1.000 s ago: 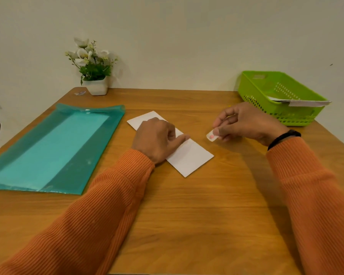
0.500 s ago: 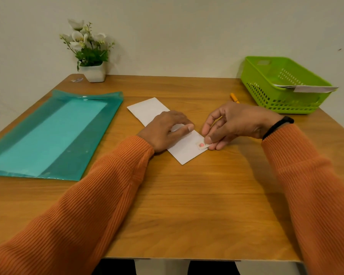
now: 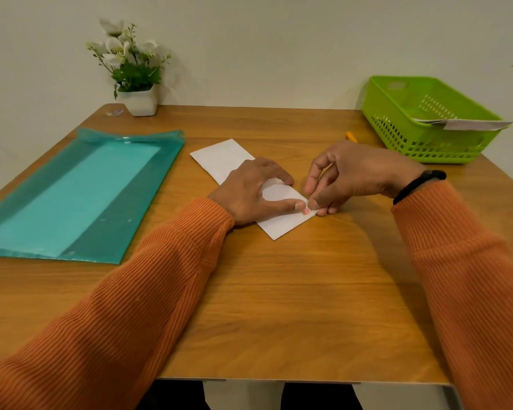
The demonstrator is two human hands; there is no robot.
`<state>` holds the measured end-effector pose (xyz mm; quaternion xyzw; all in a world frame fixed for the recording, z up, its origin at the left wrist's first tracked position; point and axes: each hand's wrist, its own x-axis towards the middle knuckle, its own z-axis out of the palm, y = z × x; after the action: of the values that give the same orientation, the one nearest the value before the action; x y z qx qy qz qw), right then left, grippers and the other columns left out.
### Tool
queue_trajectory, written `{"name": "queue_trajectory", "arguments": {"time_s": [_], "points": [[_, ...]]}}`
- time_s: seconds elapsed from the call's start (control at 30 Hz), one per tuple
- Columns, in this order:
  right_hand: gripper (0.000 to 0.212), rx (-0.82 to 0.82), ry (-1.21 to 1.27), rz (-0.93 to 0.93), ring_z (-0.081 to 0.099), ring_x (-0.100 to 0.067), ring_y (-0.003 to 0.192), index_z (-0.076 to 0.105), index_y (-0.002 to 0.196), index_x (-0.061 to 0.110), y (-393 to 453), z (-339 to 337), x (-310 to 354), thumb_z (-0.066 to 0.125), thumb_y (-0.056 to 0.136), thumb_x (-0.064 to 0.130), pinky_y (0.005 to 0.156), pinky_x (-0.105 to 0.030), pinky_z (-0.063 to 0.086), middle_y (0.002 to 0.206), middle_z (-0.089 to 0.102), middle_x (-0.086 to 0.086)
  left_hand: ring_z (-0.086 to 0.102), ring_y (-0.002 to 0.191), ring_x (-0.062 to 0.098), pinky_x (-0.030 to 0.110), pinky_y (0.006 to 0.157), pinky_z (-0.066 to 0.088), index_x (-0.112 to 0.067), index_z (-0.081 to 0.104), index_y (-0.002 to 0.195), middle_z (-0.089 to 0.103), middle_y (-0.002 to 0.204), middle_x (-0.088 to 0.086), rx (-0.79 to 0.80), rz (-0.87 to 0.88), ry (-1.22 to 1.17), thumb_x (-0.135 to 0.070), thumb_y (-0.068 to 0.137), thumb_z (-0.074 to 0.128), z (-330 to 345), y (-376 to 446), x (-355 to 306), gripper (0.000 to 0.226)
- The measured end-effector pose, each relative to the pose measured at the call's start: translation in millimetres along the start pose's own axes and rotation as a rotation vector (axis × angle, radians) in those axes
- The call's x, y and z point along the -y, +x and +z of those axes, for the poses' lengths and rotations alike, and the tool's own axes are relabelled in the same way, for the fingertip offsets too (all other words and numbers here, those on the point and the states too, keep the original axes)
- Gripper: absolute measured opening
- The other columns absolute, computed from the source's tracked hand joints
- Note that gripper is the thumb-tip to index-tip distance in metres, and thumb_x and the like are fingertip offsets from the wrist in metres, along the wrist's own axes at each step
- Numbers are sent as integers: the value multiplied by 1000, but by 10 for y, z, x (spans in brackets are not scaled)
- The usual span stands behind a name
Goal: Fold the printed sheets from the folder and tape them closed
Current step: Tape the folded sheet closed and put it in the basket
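Head view: nearest, the left hand lies spread on the folded sheet, fingers fairly straight, thumb pressing down beside the tape that the right hand pinches at the sheet's right edge. To do this well, I'd keep the flap flat, lay the tape across the edge and rub it down (no wrinkles). Left, the teal folder lies flat with pale paper inside. Farther right, the green basket holds white folded paper, one piece overhanging its rim.
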<state>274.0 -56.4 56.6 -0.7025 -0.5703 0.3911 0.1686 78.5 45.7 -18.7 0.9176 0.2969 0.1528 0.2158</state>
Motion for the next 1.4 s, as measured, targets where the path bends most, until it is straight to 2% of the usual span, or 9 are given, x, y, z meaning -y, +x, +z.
{"name": "queue_trajectory", "arguments": {"time_s": [0.3, 0.47, 0.6, 0.67, 0.8, 0.87, 1.03, 1.2, 1.4], "points": [[25, -51, -144, -32, 80, -24, 76, 71, 100, 4, -10, 59, 88, 86, 80, 1, 75, -36, 66, 80, 80, -13, 47, 129, 14, 47, 110, 41, -41, 64, 125, 55, 137, -10, -11, -4, 24, -93, 66, 50, 30, 11, 6, 79], [24, -95, -272, -59, 79, -16, 71, 73, 94, 11, -15, 127, 145, 91, 78, 10, 73, -32, 65, 76, 80, -3, 42, 133, 16, 47, 110, 39, -45, 61, 127, 50, 145, -8, 2, -37, 97, -89, 69, 54, 28, 22, -34, 74], [24, -122, -324, -65, 77, -8, 66, 74, 94, 14, -19, 151, 171, 91, 78, 11, 58, -18, 57, 73, 79, 4, 39, 136, 18, 45, 110, 35, -44, 61, 128, 48, 147, -5, 7, -42, 84, -86, 68, 53, 9, 1, -71, 74], [26, -133, -343, -56, 76, -6, 66, 75, 96, 17, -10, 150, 175, 92, 77, 14, 57, -17, 57, 73, 79, 7, 38, 137, 19, 45, 111, 33, -43, 62, 128, 47, 148, -4, 6, -44, 66, -82, 73, 62, 0, -2, -79, 68], [34, -143, -309, -21, 78, -13, 68, 73, 98, 14, 14, 145, 144, 95, 72, 19, 72, -32, 66, 74, 80, 2, 36, 139, 20, 43, 112, 30, -42, 61, 131, 44, 150, -3, -4, -46, 51, -67, 83, 70, 14, 4, -67, 55], [36, -140, -279, -6, 78, -16, 67, 72, 98, 11, 23, 131, 121, 96, 72, 18, 72, -35, 66, 74, 79, -4, 35, 139, 20, 44, 113, 31, -42, 61, 131, 44, 150, -3, 2, -47, 43, -67, 83, 69, 19, 9, -64, 55], [41, -107, -212, 75, 75, -14, 63, 73, 98, 11, 85, 47, 19, 98, 68, 25, 60, -28, 62, 78, 80, -7, 36, 138, 20, 44, 113, 32, -41, 61, 131, 44, 149, -4, 17, -42, 45, -67, 83, 69, 0, 22, -69, 56], [35, -96, -67, 135, 72, -22, 71, 72, 107, 5, 148, -88, -165, 90, 80, 18, 63, -29, 63, 82, 78, -13, 36, 138, 19, 42, 114, 31, -42, 60, 132, 45, 148, -5, 26, -43, 41, -68, 82, 69, -5, 27, -53, 57], [41, -90, -17, 96, 69, -13, 62, 74, 102, 9, 174, -74, -196, 93, 75, 33, 58, -26, 61, 84, 79, -12, 36, 137, 19, 42, 112, 31, -43, 59, 133, 44, 149, -5, 62, -59, 49, -76, 72, 56, -2, 26, -51, 69]]}}
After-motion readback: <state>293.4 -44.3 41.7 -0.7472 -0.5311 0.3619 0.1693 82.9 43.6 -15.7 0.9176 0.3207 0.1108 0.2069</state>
